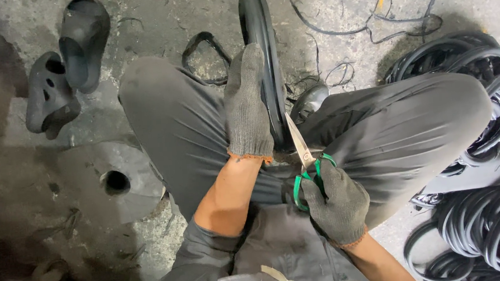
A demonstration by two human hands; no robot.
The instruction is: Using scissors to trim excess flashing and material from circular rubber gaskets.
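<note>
Fingers of the right hand (336, 202) sit curled in the green scissors (305, 163), just below the black rubber ring (264, 70).

The blades touch the ring's near edge and point up along it. Above them, the gloved left hand (247, 106) wraps the ring's left side, nearer its middle. The ring stands upright, running long from the knees out to the floor (155, 16).

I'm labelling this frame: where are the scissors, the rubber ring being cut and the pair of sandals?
scissors (300, 146), head view, metal blade.
rubber ring (258, 18), head view, upper rim.
sandals (84, 38), head view, upper sandal's strap.
</note>
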